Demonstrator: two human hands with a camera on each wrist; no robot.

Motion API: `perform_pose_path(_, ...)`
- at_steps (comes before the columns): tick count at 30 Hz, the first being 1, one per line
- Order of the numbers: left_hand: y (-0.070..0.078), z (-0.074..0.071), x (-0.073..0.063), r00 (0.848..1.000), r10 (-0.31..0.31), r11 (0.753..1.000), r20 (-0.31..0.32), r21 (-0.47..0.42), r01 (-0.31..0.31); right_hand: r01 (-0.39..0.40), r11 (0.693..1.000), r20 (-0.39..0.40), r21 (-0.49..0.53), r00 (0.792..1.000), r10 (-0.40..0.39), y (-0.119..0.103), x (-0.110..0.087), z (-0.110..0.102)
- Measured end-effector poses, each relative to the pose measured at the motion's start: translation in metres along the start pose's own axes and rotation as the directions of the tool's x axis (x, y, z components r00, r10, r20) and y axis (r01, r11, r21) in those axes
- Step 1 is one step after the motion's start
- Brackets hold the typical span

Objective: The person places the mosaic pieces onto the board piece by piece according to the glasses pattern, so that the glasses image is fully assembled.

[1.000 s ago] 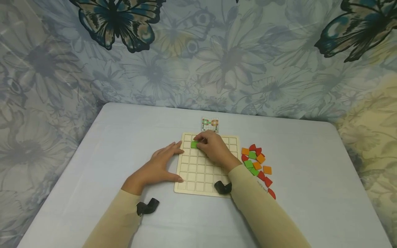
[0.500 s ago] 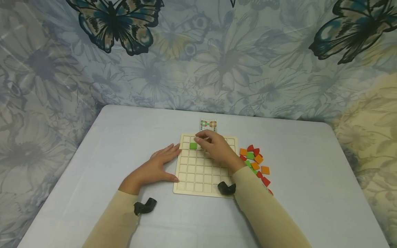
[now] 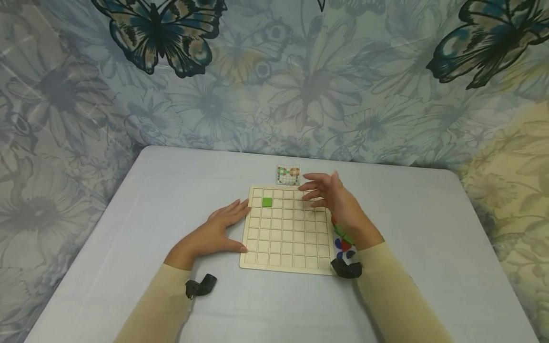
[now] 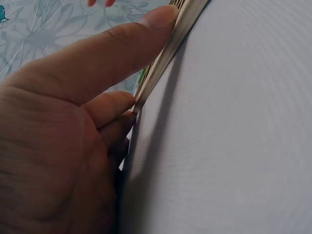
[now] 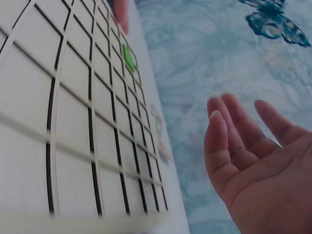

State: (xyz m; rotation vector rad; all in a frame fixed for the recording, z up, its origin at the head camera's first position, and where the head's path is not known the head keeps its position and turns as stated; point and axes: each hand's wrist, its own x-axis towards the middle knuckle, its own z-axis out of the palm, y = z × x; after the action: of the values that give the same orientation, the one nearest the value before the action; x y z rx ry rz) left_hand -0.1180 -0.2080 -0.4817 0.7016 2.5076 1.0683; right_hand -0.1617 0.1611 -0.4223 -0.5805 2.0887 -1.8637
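A pale wooden board (image 3: 276, 234) with a square grid lies on the table, and one green square tile (image 3: 267, 202) sits in a cell near its upper left corner. My left hand (image 3: 218, 229) rests at the board's left edge, thumb and fingers spread. The left wrist view shows its thumb (image 4: 122, 46) touching that edge. Above the board's upper right part, my right hand (image 3: 340, 207) is raised with loosely bent fingers and holds nothing. In the right wrist view the right palm (image 5: 278, 180) is apart from the board.
Just beyond the board lies a small card (image 3: 288, 175) with a coloured grid pattern. Red, green and blue pieces (image 3: 346, 246) lie right of the board, partly hidden under the right hand and forearm. A patterned cloth wall (image 3: 274, 95) rises behind the white table (image 3: 193, 176).
My right hand has let go of the green tile, leaving it in its cell, and moved right with its fingers loosened. My left hand stays at the board's edge.
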Motion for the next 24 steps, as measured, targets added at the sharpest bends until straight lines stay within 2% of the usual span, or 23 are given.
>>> perform_pose_path(7,0.000,0.001,0.001,1.000,0.000,1.000,0.005,0.014,0.000,0.030,0.999,-0.118,0.045,0.993,-0.025,0.009,-0.036,-0.033)
perform_pose_path(12,0.001,0.001,0.000,1.000,0.001,1.000,0.007,0.009,-0.001,-0.013,1.000,-0.195,-0.002,0.981,0.012,0.016,-0.060,-0.047)
perform_pose_path(15,0.001,0.001,-0.001,1.000,0.005,1.000,0.005,0.009,-0.005,-0.075,0.993,-0.254,-0.096,0.966,0.049,0.020,-0.074,-0.056)
perform_pose_path(18,0.002,0.000,-0.001,1.000,0.005,1.000,0.007,0.008,-0.006,-0.132,0.972,-0.322,-0.192,0.944,0.064,0.028,-0.086,-0.064)
perform_pose_path(21,0.003,0.000,0.000,1.000,0.003,1.000,0.008,0.009,-0.003,-0.169,0.956,-0.378,-0.241,0.923,0.068,0.041,-0.095,-0.071)
perform_pose_path(24,0.003,0.000,0.000,1.000,0.001,1.000,0.005,0.011,-0.001,-0.250,0.928,-0.430,-0.278,0.896,0.112,0.053,-0.099,-0.073)
